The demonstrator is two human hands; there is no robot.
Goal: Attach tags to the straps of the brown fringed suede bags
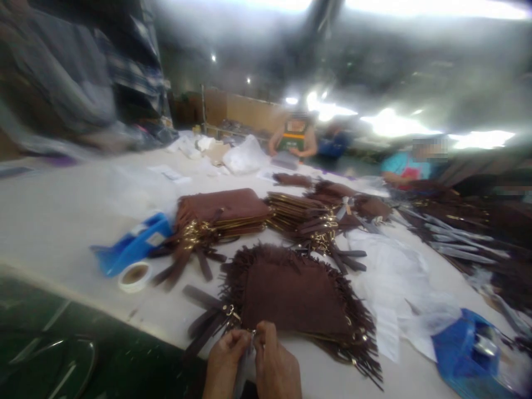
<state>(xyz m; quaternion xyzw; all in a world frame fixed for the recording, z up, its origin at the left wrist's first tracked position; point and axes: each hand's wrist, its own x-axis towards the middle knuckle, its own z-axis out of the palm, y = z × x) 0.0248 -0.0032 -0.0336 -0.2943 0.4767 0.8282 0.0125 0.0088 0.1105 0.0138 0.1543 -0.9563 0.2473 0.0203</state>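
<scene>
On the near edge of the long white worktable (54,221), there's a dark brown, suede-looking rectangular bag with shaggy fringe (293,291), right in front of the person. Looks like it's sitting on top of a few more, since gold-coloured edges peek out under its near side.

The bit that matters here imo is that near-left corner. The bag's body lies beyond the fingertips and mostly off to the right, long axis running roughly left to right across the person. The right hand (275,363) is nearer the main panel, while the left hand (226,354) is nearer the flat dark brown straps with gold-toned clasps (203,296) poking out to the left.

Both hands have thumb and fingers drawn together, and they look pinched on a small shiny piece (253,332) right by that corner. Too blurry to say what it is, or whether it's attached to the bag, sorry.

Round about: a neat stack of reddish-brown pouches (224,208) just past the bag to the left, then a bright blue tape dispenser (128,246) with a white roll of tape (135,286) just beside it, both well clear of the hands.
</scene>
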